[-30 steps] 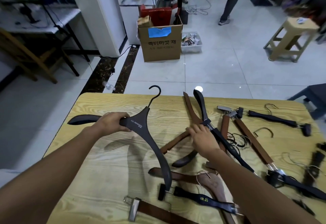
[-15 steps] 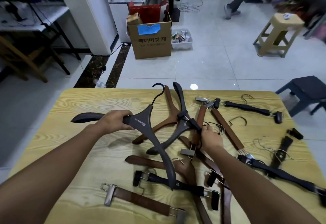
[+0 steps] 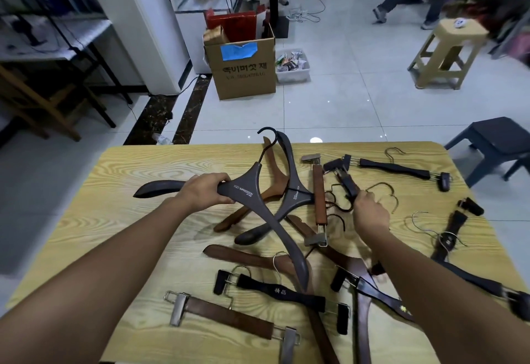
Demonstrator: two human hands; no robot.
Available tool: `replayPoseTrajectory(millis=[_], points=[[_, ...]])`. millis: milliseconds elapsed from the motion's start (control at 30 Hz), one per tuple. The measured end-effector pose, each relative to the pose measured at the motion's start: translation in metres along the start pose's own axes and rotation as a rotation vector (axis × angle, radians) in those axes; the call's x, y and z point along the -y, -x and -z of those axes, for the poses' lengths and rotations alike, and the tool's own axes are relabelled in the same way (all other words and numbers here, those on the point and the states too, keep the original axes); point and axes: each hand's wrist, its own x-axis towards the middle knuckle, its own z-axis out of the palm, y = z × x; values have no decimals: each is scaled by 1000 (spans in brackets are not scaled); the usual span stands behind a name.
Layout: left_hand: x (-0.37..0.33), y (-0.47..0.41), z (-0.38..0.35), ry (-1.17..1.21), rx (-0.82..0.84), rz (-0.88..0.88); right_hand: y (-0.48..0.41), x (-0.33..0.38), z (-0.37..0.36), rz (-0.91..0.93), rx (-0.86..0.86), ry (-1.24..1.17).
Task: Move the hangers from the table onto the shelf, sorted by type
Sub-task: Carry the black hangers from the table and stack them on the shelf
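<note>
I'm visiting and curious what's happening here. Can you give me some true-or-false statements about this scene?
1. The left hand holds a dark grey coat hanger. True.
2. The wooden table has no hangers on it. False: many lie there.
3. A cardboard box stands on the floor beyond the table. True.
4. The beige stool stands on the table. False: it stands on the floor.
5. The right hand hangs off the table's edge. False: it grips a black clip hanger over the table.
</note>
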Motion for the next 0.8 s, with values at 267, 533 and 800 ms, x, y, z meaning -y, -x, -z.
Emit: replayPoseTrajectory(millis=[267, 533, 800], points=[[-3, 2, -8, 15, 11, 12, 2, -12, -19, -130, 107, -10], [4, 0, -13, 41, 22, 11, -1, 26, -10, 46, -105, 156], [21, -6, -10, 64, 44, 23, -18, 105, -19, 380, -19, 63]])
